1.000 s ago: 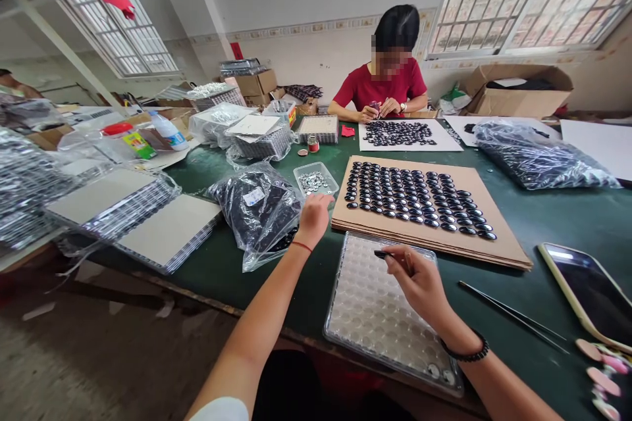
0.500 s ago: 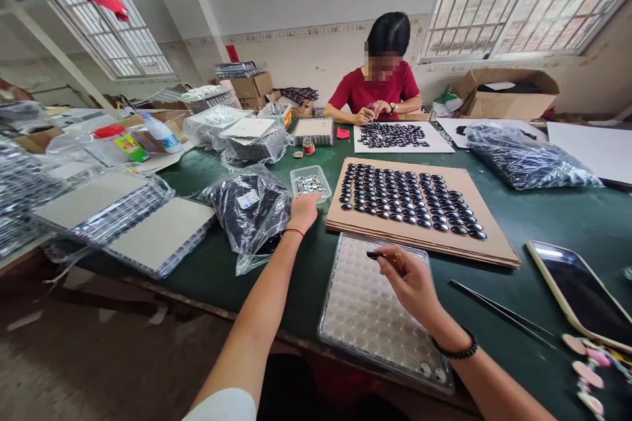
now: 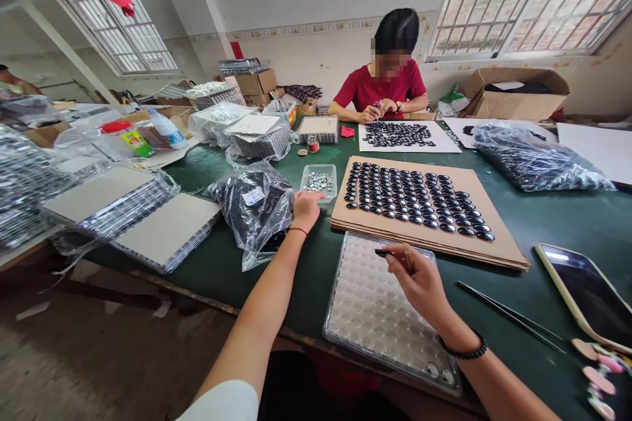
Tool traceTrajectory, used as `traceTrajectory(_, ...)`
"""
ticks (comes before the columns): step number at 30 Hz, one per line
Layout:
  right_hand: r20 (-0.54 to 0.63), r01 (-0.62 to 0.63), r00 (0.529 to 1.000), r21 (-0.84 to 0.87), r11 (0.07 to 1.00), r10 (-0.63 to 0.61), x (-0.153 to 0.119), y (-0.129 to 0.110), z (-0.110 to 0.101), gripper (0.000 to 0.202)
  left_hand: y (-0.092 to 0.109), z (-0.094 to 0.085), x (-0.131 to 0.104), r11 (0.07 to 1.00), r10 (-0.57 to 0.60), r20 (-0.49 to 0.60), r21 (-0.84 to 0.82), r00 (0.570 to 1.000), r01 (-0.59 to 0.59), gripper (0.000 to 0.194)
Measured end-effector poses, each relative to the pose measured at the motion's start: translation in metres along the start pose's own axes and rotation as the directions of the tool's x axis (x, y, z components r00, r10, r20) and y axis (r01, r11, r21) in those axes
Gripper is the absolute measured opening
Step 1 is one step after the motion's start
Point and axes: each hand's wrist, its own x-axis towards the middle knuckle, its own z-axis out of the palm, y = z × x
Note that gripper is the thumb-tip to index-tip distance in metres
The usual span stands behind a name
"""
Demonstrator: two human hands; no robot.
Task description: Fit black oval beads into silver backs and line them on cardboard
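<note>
My left hand (image 3: 306,209) is at the near rim of a small clear plastic tub (image 3: 334,183), its fingers closed on the edge. Small silvery metal pieces (image 3: 318,181) lie in the tub. My right hand (image 3: 415,273) pinches a small, flat black piece (image 3: 382,252) between thumb and fingertips. It hovers above a clear tray with round pockets (image 3: 365,306). Two small round pieces (image 3: 439,371) sit in the tray's near right corner. Beyond the tray, rows of shiny black oval pieces (image 3: 417,197) lie on stacked brown cardboard (image 3: 494,253).
Tweezers (image 3: 511,316) and a phone (image 3: 587,293) lie at right. A plastic bag of dark material (image 3: 254,207) rests beside my left hand. Across the green table, a person in red (image 3: 385,85) handles pieces behind a white board (image 3: 449,143). Stacked trays (image 3: 162,230) stand at left.
The view has shifted slightly, moving most things a little rightward in the picture. The tub looks slightly turned at my left hand. My right hand still holds the black piece over the tray.
</note>
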Motion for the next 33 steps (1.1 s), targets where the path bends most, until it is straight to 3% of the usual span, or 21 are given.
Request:
traceTrajectory(7, 0.005, 0.002, 1.0, -0.024, 1.0, -0.001, 0.0, 0.001, -0.001, 0.022, -0.001, 0.011, 0.008, 0.999, -0.009, -0.028, -0.039, 1.0, 0.008, 0.043)
traceTrajectory(15, -0.009, 0.019, 1.0, -0.012, 1.0, -0.019, 0.0, 0.0, -0.001, 0.021, -0.015, 0.013, 0.012, 0.997, -0.035, -0.032, -0.067, 0.999, 0.033, 0.045)
traceTrajectory(24, -0.017, 0.017, 1.0, -0.028, 0.999, -0.017, 0.0, 0.0, 0.0, 0.022, -0.014, 0.014, 0.016, 0.993, -0.045, -0.04, -0.109, 0.998, 0.04, 0.043)
traceTrajectory(28, -0.025, 0.021, 0.999, -0.044, 0.999, -0.022, 0.0, -0.001, -0.001, 0.022, -0.004, 0.004, 0.014, 0.991, -0.034, -0.062, -0.129, 0.998, 0.026, 0.045)
traceTrajectory(33, -0.033, 0.033, 0.999, -0.058, 0.998, -0.035, 0.001, -0.002, -0.002, 0.022, 0.024, -0.028, -0.005, 0.982, 0.051, -0.014, -0.182, 0.999, -0.053, 0.033)
